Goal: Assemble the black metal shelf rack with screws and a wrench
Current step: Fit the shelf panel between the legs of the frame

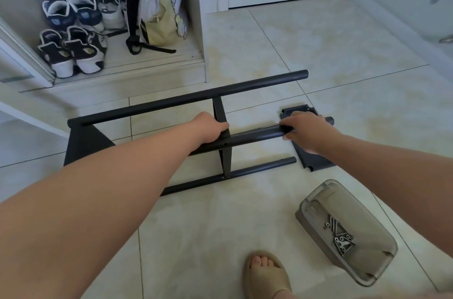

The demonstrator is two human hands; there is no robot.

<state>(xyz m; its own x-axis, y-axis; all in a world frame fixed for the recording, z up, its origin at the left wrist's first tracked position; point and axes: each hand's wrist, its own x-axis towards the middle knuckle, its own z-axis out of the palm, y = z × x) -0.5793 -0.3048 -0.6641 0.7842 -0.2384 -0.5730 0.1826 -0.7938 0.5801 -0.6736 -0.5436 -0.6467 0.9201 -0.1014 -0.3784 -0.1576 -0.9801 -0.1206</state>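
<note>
Black metal rack frame (171, 102) flat on tile floor (318, 53) under both hands, long axis L-R, R end angled slightly away. L hand (210, 127) curled on flat cross-strut (218, 110); R hand (308, 133) wrapped round middle tube (255, 138) nr its open end, above matte plate (316, 162). Smooth round tubing. Screws (339, 232) in clear plastic tray (301, 213), nearer R hand, bodyward.
</note>
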